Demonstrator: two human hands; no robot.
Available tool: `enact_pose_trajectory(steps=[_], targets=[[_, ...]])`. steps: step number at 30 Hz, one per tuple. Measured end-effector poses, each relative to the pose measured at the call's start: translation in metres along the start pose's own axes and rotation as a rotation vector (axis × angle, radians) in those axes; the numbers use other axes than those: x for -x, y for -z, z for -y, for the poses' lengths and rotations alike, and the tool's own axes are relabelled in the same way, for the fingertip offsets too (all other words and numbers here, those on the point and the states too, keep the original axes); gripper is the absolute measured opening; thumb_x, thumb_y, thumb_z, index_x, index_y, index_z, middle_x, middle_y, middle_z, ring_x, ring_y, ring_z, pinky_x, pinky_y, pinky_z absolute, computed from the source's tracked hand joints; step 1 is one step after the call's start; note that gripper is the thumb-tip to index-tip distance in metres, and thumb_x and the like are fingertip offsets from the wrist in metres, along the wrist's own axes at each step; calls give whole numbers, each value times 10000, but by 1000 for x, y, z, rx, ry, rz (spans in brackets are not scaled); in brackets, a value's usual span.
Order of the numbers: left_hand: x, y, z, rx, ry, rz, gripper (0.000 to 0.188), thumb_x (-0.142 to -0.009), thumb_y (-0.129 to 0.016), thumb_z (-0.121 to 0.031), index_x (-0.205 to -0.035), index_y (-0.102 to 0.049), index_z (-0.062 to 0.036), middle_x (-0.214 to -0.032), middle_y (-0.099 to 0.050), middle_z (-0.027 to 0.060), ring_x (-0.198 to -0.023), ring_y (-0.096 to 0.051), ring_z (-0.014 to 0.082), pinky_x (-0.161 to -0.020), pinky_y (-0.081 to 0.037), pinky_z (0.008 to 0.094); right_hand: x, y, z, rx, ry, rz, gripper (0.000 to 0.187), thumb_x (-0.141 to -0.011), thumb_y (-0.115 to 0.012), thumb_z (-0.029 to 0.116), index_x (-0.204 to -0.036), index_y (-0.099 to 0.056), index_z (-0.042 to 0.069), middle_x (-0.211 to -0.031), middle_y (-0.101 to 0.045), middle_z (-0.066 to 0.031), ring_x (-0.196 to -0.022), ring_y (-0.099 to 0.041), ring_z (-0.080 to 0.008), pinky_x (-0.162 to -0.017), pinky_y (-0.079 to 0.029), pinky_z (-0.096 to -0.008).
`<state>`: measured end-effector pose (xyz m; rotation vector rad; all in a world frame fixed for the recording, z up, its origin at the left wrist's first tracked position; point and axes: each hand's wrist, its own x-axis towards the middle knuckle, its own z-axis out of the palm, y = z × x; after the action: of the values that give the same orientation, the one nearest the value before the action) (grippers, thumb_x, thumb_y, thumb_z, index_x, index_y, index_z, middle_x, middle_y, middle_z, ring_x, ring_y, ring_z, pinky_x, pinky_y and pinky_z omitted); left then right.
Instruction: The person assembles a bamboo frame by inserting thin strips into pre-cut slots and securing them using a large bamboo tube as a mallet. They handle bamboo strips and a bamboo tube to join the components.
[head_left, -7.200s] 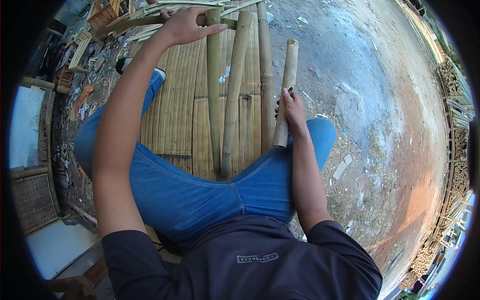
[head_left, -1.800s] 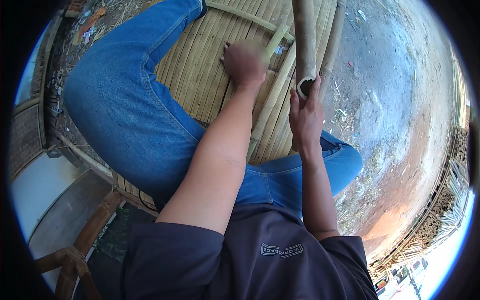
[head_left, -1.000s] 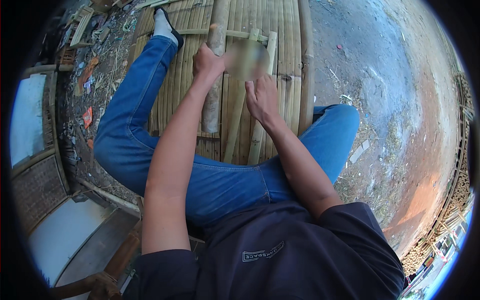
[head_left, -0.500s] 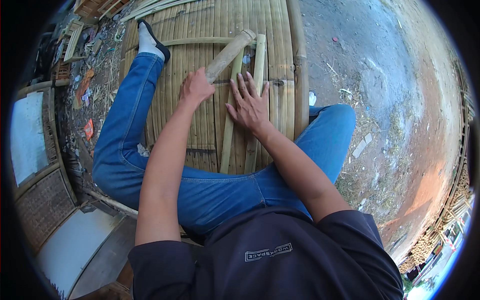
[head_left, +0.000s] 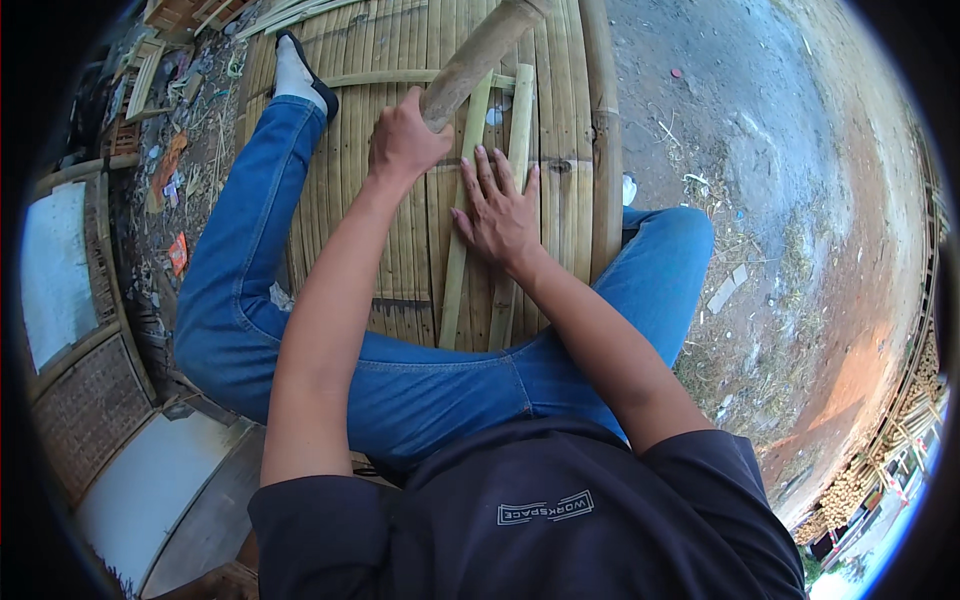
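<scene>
Evidently, spread right fingers (head_left: 486, 175) partly hide two strips (head_left: 453, 300); left fingers (head_left: 410, 108) clamp a tube (head_left: 475, 72).

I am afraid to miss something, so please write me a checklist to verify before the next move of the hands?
1. Left hand grips the bamboo tube near one end: ok.
2. Right hand spread over both long bamboo strips: ok.
3. Right fingers apart from the tube: ok.
4. Gloves on both hands: not ok, both are bare.
5. Strips joined tightly to the bamboo crosspiece: cannot tell.
6. Foot not touching the crosspiece: cannot tell.
</scene>
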<state>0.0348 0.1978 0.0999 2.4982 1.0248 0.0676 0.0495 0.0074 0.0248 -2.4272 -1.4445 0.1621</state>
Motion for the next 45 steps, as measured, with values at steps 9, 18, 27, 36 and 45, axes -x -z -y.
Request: enact_pose_trajectory(steps=[9, 18, 27, 36, 45], targets=[[12, -12, 6, 21, 1, 60, 440, -717, -735, -237, -1080, -672, 4, -966, -704, 302, -948, -686, 467, -863, -564, 505, -2, 2, 3, 8, 8, 8, 728, -971, -479, 518, -1574, -334, 137, -1633, -310, -110, -1509, -260, -299, -1113, -174, -764], [1, 2, 3, 166, -42, -30, 399, -690, -716, -222, -1015, -688, 8, -965, -700, 304, -971, -674, 472, -872, -555, 504, 1, 1, 2, -19, 3, 2, 725, -964, -488, 516, -1567, -353, 138, -1641, -293, -111, -1505, -273, -306, -1108, -174, -771], [-10, 8, 20, 82, -100, -60, 378, -714, -709, -224, -1014, -687, 4, -917, -720, 266, -883, -703, 451, -821, -582, 501, -4, 5, 0, -1, -1, -2, 732, -961, -492, 518, -1569, -348, 139, -1633, -307, -114, -1493, -294, -309, -1111, -175, -765], [4, -20, 47, -67, 90, 265, 412, -694, -699, -174, -1048, -658, 33, -1041, -686, 330, -1028, -664, 480, -942, -535, 512, -4, 2, 3, 48, -2, 11, 739, -956, -510, 538, -1555, -375, 126, -1617, -346, -110, -1493, -295, -298, -1106, -214, -744], [26, 1, 92, -69, -2, 211, 596, -723, -714, -214, -1241, -534, 21, -1046, -678, 324, -1034, -662, 479, -921, -540, 500, -1, -2, 4, -17, 2, -58, 751, -950, -505, 525, -1561, -356, 115, -1618, -340, -117, -1486, -303, -308, -1106, -173, -765]])
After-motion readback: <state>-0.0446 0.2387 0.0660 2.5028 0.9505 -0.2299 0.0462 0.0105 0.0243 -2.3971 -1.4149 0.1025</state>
